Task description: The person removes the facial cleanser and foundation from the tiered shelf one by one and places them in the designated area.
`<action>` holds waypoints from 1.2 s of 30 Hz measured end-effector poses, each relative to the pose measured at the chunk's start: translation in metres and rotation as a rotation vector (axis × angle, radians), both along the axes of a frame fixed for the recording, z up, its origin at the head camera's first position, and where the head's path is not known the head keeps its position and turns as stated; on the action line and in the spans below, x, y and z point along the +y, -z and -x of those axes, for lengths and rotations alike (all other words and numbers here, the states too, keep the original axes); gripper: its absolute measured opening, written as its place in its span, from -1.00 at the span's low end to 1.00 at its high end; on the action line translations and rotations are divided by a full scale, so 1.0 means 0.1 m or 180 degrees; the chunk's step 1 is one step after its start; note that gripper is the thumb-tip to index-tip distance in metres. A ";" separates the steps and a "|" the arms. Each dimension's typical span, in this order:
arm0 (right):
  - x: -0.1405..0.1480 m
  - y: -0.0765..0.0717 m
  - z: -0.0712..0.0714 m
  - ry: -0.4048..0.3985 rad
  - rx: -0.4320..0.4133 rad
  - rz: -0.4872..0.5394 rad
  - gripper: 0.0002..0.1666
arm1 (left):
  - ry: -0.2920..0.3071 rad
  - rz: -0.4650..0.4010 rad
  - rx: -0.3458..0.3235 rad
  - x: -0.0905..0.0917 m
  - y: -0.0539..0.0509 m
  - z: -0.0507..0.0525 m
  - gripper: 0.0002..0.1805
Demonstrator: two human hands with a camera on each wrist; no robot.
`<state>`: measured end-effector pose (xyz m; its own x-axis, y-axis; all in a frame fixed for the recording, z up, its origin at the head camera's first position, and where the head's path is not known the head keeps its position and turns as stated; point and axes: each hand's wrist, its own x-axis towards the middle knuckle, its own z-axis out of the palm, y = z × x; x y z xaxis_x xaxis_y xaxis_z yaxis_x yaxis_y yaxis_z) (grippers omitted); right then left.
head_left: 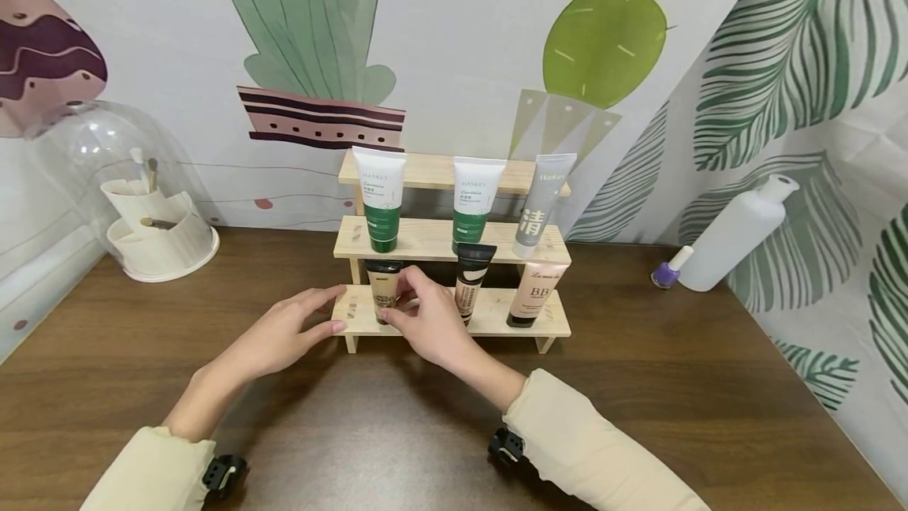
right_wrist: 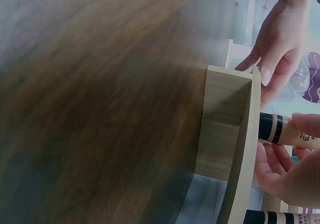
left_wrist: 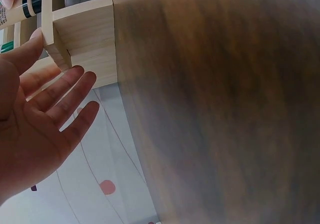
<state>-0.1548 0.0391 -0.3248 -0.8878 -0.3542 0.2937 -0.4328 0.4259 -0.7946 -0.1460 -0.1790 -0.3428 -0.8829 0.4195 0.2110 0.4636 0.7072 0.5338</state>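
Note:
A three-step wooden rack (head_left: 496,314) stands against the wall. On its bottom step, at the left, is a small beige tube (head_left: 384,286) with a black cap and black crimped end. My right hand (head_left: 436,322) pinches this tube between thumb and fingers; the right wrist view shows its black cap (right_wrist: 267,127) down at the step. With fingers mostly straight, my left hand (head_left: 280,335) touches the rack's left end. Beside my right hand stands a black-ended tube (head_left: 469,290), and farther right a pink BB tube (head_left: 537,296).
On the middle step stand two white-and-green tubes (head_left: 383,203) (head_left: 475,199) and a grey tube (head_left: 541,203). A clear dome (head_left: 92,156) covers a brush holder (head_left: 159,231) at the left. To the right are purple nail polish (head_left: 667,274) and a tilted-looking white bottle (head_left: 738,235).

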 end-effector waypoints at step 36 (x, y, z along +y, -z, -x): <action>1.18 -0.02 -0.25 -0.1075 -0.0469 -0.0074 -0.73 | -0.0020 0.0073 0.0017 0.01 -0.02 -0.02 -0.47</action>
<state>-0.1294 0.1569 -0.3224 -0.7520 -0.6395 0.1599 -0.4336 0.2972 -0.8507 -0.1442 -0.1778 -0.3408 -0.8843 0.4189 0.2061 0.4620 0.7220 0.5150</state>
